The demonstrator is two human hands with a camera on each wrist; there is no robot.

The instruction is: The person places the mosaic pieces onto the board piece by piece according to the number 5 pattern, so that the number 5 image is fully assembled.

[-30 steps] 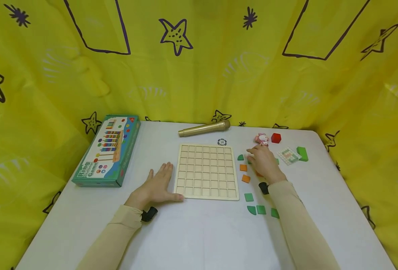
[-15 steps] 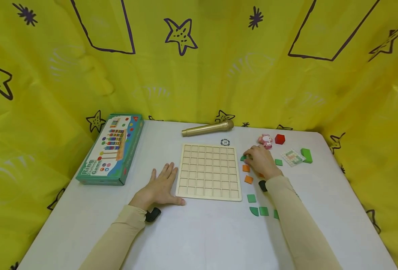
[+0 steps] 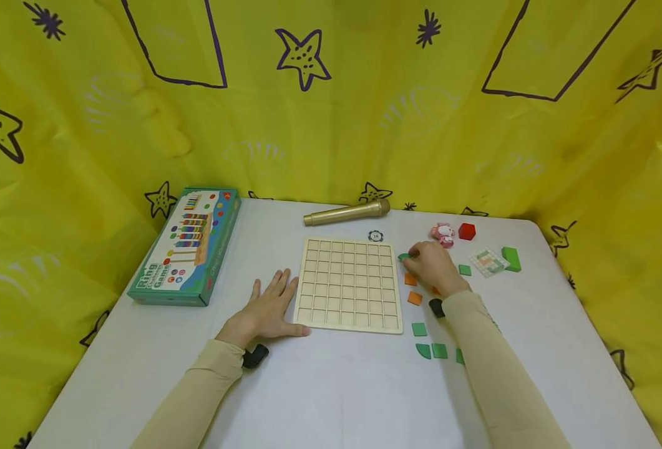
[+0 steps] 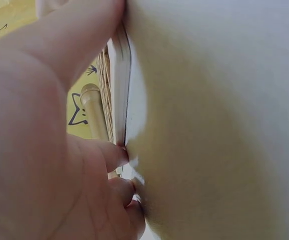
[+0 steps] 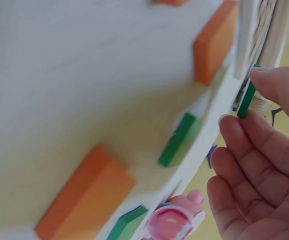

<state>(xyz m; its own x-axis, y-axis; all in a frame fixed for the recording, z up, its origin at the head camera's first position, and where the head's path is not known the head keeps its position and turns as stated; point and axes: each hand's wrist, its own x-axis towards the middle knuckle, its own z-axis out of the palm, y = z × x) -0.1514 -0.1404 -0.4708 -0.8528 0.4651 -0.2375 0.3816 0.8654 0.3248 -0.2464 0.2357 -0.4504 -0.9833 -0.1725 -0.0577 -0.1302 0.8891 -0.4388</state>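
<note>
White rectangular table bearing a gridded wooden board, a green cardboard game box, a gold microphone, scattered green and orange tiles, and a red block.

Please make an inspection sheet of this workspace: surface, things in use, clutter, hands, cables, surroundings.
Surface: white table, flat.
Things in use: wooden grid board, cells bare; green piece in the right hand's grip; orange pieces and green pieces lie right of the board.
Clutter: game box, gold microphone, pink toy, red block, pattern card, green block.
Hands: left hand flat at the board's left edge; right hand pinches the green piece.
Cables: nothing seen.
Surroundings: yellow star curtain.
</note>
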